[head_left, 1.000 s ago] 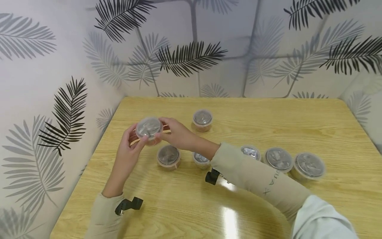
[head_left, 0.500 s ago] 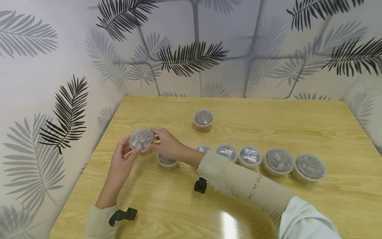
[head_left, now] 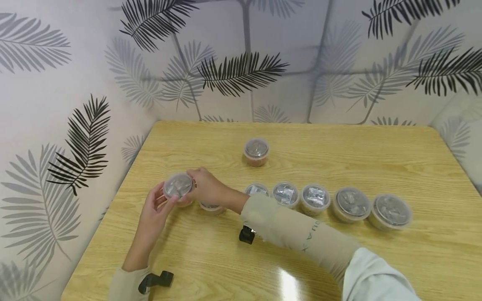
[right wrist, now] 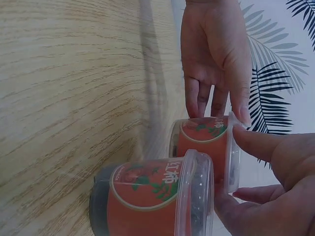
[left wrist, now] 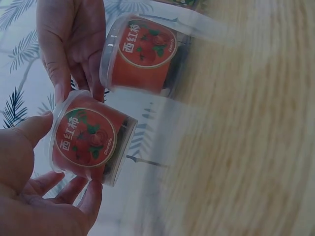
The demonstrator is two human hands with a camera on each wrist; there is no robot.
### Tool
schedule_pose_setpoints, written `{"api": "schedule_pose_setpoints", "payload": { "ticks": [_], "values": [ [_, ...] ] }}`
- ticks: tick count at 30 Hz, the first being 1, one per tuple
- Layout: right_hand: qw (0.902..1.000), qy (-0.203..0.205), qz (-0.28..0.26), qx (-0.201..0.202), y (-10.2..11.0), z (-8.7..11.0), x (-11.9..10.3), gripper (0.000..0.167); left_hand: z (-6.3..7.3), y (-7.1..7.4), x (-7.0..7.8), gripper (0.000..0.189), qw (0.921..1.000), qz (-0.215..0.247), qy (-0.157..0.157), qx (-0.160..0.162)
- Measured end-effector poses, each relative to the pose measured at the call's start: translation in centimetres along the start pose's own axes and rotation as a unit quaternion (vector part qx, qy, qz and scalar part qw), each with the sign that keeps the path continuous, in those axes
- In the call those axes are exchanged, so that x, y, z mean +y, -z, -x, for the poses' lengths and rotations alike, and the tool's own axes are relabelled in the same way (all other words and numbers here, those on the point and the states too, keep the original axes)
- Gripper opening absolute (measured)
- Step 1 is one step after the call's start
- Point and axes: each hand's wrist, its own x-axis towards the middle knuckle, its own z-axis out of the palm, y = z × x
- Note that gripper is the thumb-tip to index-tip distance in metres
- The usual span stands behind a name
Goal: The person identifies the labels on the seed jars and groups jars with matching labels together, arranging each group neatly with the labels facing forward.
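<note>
At the left side of the table, both hands hold a clear lidded plastic tub (head_left: pixel 178 186) with a red tomato label. My left hand (head_left: pixel 154 209) grips its left side, thumb at the lid's edge and fingertips on the wall. My right hand (head_left: pixel 208 188) pinches the lid's rim from the other side. Beside it stands another tub with a red tomato label (left wrist: pixel 142 56), partly hidden by my right hand in the head view. In the right wrist view this standing tub (right wrist: pixel 142 201) overlaps the held one (right wrist: pixel 202 137).
Several lidded tubs run rightward in a row, from one by my right sleeve (head_left: pixel 257 189) to a larger tub (head_left: pixel 390 211) at the right end. A single tub (head_left: pixel 256 151) stands farther back. The wooden table (head_left: pixel 339 154) meets a leaf-patterned wall (head_left: pixel 278 100) behind.
Both hands have brought the held tub down and toward the front, slightly left, beside the standing tub. The right forearm has shifted left, uncovering more of the row.
</note>
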Motion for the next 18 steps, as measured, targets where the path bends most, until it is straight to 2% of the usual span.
{"api": "schedule_pose_setpoints", "payload": {
  "ticks": [5,9,14,18],
  "values": [
    [0.9994,-0.011,0.030,-0.017,-0.5,-0.3,0.0,0.076,0.1,-0.1,-0.5,0.069,1.0000,-0.003,0.009,0.001],
    [0.9973,-0.017,0.067,-0.025,-0.7,-0.4,0.1,0.076,0.1,-0.2,-1.0,0.072,0.9997,-0.012,0.019,-0.012],
    [0.9940,-0.018,0.103,-0.031,-0.9,-0.4,0.1,0.074,0.0,-0.3,-1.3,0.074,0.9994,-0.014,0.018,-0.027],
    [0.9932,-0.017,0.109,-0.036,-0.8,-0.3,0.2,0.076,-0.1,-0.3,-1.5,0.072,0.9990,-0.018,0.015,-0.039]
  ]
}}
